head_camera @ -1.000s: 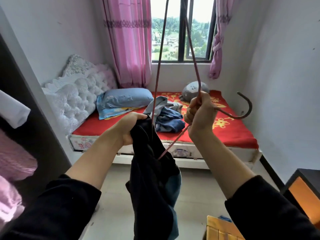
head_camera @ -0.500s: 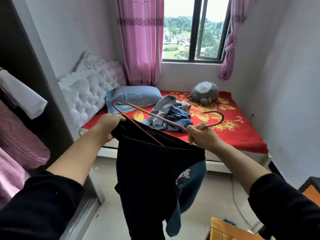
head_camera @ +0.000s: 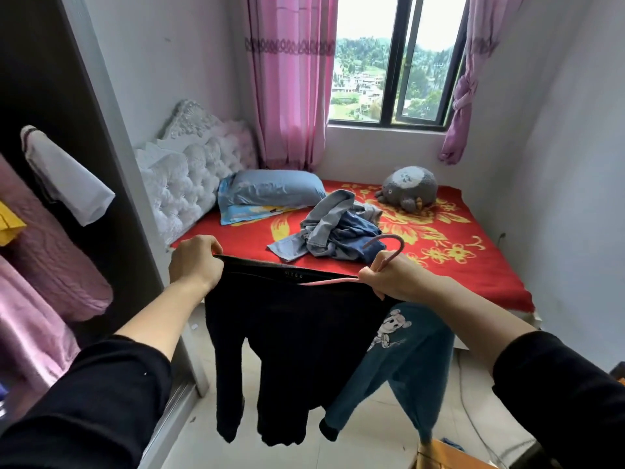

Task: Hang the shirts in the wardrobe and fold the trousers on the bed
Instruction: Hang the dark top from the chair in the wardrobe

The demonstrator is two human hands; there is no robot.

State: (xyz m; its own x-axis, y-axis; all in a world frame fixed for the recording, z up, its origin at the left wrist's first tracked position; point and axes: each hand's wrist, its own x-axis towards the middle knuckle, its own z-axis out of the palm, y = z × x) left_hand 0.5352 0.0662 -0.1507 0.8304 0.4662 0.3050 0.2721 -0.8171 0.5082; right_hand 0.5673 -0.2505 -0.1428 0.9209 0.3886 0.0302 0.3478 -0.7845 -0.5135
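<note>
Head view: our left hand (head_camera: 194,262) pinches the black shirt (head_camera: 291,343) at its collar. Our right hand (head_camera: 394,279), fingers closed, grips the pink hanger (head_camera: 389,247); jeans (head_camera: 333,230) lie beyond on the bed (head_camera: 473,265).

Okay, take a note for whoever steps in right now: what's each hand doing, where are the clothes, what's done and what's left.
Left hand: pinching the left edge of the black shirt's neckline.
Right hand: gripping the pink hanger at its neck, hook pointing up, along with the shirt's right edge.
Hanger arm runs inside the neckline; shirt hangs in front of the bed. A teal garment with a cartoon print hangs behind it.
Wardrobe stands open on the left, a white shirt already inside.
Left: hang this shirt, then sort the denim pile on the bed, none folded yet.
</note>
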